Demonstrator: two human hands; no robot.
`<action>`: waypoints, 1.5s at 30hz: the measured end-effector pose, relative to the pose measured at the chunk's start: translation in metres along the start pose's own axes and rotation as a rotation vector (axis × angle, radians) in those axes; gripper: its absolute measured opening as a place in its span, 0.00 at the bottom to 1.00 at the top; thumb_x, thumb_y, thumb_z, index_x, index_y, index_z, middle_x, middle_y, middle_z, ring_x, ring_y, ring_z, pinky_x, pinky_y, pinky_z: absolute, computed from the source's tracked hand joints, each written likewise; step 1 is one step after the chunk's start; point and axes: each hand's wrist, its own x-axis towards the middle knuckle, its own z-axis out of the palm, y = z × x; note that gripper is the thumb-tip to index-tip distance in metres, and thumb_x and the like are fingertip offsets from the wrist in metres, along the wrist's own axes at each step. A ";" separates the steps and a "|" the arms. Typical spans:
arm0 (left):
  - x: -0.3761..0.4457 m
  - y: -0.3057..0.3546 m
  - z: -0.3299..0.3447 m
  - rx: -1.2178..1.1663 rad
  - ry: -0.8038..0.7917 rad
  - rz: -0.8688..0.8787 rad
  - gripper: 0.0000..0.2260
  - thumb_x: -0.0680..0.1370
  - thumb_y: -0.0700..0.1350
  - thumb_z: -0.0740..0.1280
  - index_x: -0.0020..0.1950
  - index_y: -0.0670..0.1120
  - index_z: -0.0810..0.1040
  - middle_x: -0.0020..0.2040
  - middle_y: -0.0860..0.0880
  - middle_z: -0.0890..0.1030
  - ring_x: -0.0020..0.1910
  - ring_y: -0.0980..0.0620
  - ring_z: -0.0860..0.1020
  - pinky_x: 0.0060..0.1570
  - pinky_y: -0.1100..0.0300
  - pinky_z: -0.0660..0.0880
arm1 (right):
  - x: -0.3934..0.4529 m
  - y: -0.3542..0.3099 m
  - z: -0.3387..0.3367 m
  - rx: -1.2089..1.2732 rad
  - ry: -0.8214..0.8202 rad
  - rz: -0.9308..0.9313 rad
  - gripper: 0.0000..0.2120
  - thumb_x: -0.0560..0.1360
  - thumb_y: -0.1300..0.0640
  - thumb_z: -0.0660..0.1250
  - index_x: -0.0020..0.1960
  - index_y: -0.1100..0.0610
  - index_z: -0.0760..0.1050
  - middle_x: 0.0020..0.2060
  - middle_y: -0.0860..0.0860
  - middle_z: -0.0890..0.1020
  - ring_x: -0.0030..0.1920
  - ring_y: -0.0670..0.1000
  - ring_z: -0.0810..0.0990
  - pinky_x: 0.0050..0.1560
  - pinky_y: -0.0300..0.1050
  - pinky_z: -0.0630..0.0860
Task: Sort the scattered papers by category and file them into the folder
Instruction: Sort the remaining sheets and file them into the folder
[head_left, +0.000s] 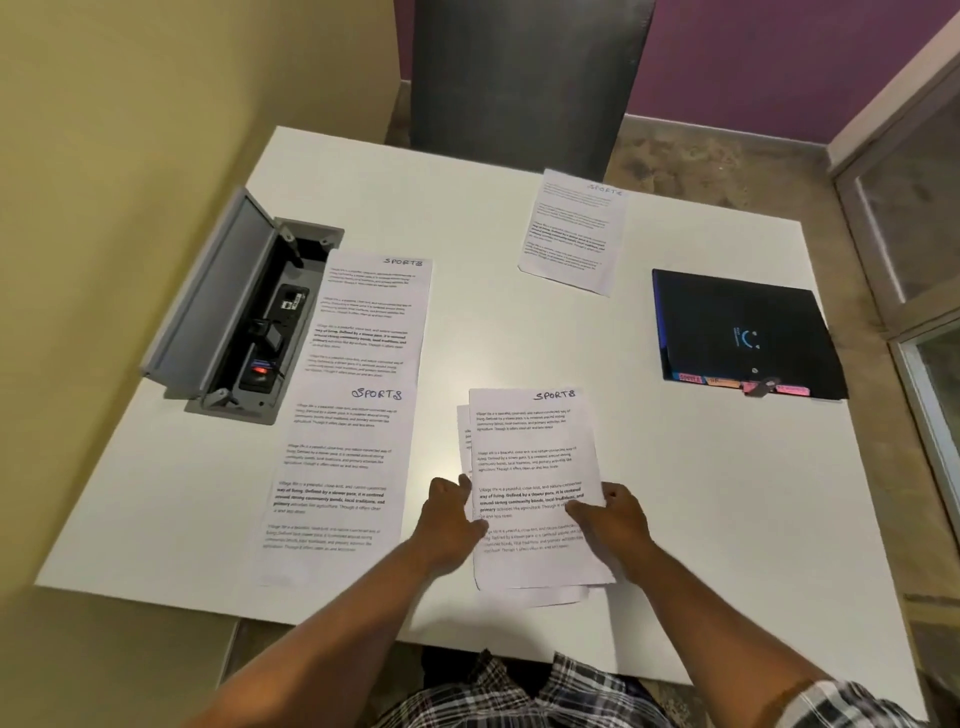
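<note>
Head view: your left hand (451, 512) and right hand (613, 514) hold a small stack of papers (535, 467) by its two long edges, near the front middle of the white table (675, 509). Your left fingers curl round the stack's left edge; your right thumb lies on the top sheet with the other fingers tucked under the right edge. That top sheet is headed "SPORTS", and the sheets beneath stick out a little at the left and bottom. To your left, two more SPORTS sheets (363, 374) lie end to end, the farther one beside the open cable box (249, 306) set into the table. A fourth SPORTS sheet (571, 231) lies at the far side, near the chair (524, 78). Your black folder (743, 332) lies closed at the right, well apart from the stack, coloured tabs along its near edge.
</note>
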 end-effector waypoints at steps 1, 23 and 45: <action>0.000 -0.001 -0.001 -0.002 -0.013 -0.013 0.38 0.76 0.50 0.69 0.80 0.43 0.54 0.69 0.44 0.60 0.71 0.48 0.64 0.72 0.60 0.61 | 0.001 -0.002 -0.001 0.061 -0.070 0.006 0.23 0.66 0.52 0.81 0.57 0.55 0.78 0.51 0.50 0.86 0.49 0.53 0.86 0.53 0.50 0.83; -0.048 0.147 -0.037 -0.722 0.326 0.074 0.08 0.81 0.37 0.65 0.58 0.44 0.79 0.48 0.52 0.86 0.50 0.47 0.85 0.38 0.65 0.79 | -0.011 -0.074 -0.097 0.256 -0.432 -0.364 0.15 0.76 0.61 0.74 0.62 0.56 0.79 0.56 0.54 0.86 0.53 0.55 0.87 0.53 0.51 0.84; -0.044 0.153 -0.028 -0.543 0.682 0.197 0.13 0.82 0.36 0.59 0.63 0.50 0.71 0.55 0.51 0.79 0.56 0.53 0.78 0.57 0.58 0.74 | -0.018 -0.086 -0.074 0.288 -0.063 -0.653 0.12 0.76 0.61 0.74 0.56 0.48 0.78 0.50 0.45 0.85 0.51 0.44 0.83 0.51 0.39 0.78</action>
